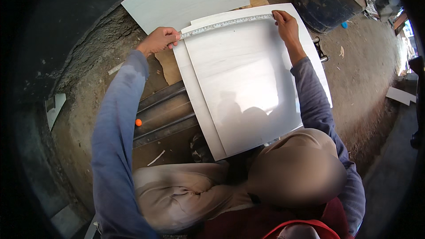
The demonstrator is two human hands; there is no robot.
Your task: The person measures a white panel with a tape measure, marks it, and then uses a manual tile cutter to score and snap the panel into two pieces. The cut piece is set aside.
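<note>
From where I stand, this looks like a measuring step: the white, ribbon-like measuring tape with dark markings (228,22) is drawn out between the two hands, across the glossy white rectangular sheet with faint grey veining (239,71). The next move, I'd judge, calls for steady fingers at both ends, the tape straight and flat enough to be read or marked against.

The left hand (158,40) has thumb and fingers closed on one end of the tape, just at the left side of the stacked sheets. The right hand (287,28) pinches the other end between thumb and forefinger, a little in from the right edge. So the tape lies between the two sets of fingertips, near the far edge, with most of the glossy sheet on the wearer's side of them. Under it, a second white flat sheet (201,102) shows below the left fingers.
</note>
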